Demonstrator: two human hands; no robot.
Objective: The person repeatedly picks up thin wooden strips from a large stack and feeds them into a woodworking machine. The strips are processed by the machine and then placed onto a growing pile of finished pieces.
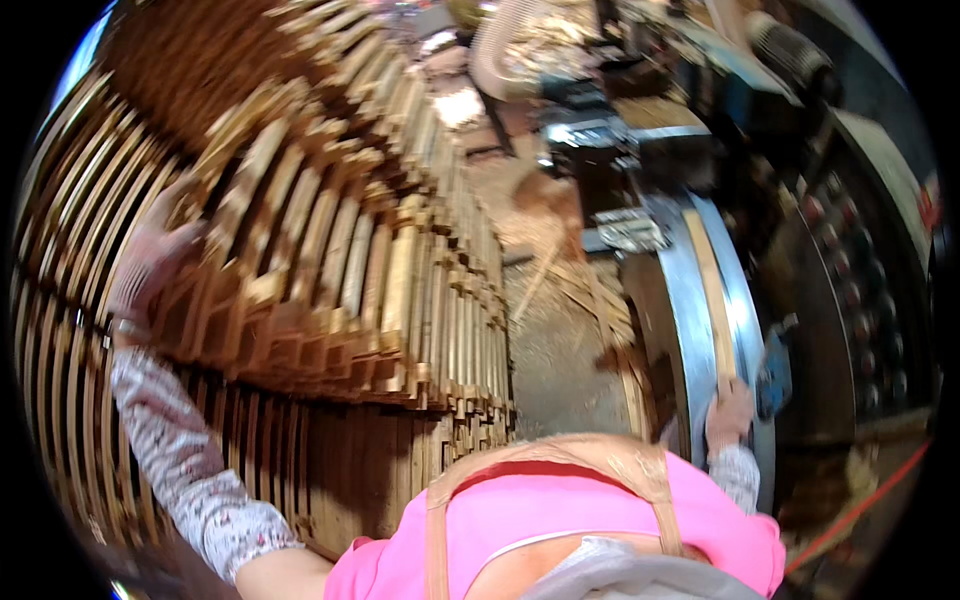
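My left hand (160, 250), in a pale knit glove, reaches to the far left edge of a big pile of wooden strips (350, 255). Its thumb and fingers are apart beside the strip ends; motion blur hides whether they touch one. At the right, my right hand (730, 412), gloved too, is closed on the near end of a long, narrow wooden strip (710, 290). That strip lies lengthwise on the shiny metal bed (688, 325) of a woodworking machine, its far end near the machine's metal head (632, 230).
Slatted stacks of wood (75, 420) stand along the left. Between pile and machine, loose offcuts (590, 300) and shavings lie on the floor. A ribbed hose (495, 50) curves at the back. A blue fitting (774, 375) sits beside the bed; a red line (870, 500) crosses the lower right.
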